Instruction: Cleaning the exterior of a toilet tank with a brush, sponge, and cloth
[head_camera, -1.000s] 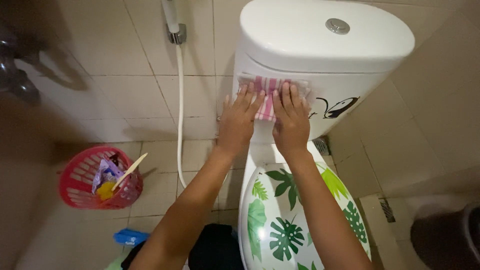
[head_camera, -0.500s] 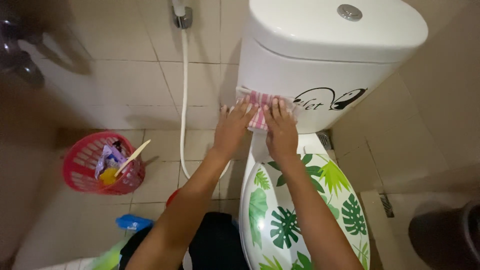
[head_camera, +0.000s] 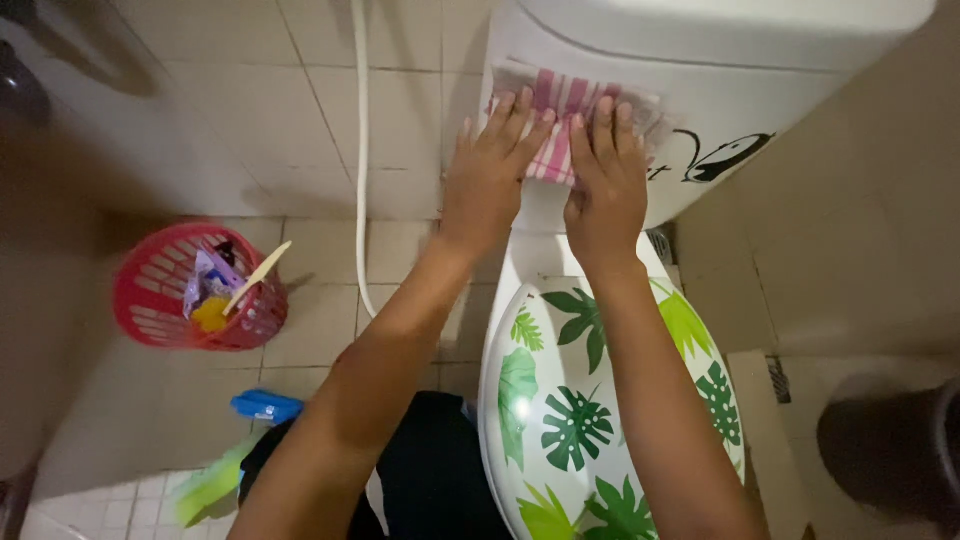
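Flat-palmed grip, cloth lengthwise horizontal

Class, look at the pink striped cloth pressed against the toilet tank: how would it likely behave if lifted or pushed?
The pink striped cloth looks thin and wrinkled, so probably floppy and light. Flattened under the left hand and right hand, it should slide easily across the glossy tank, bunching if pushed unevenly.

Left hand, right hand flat on pink checked cloth, white toilet tank
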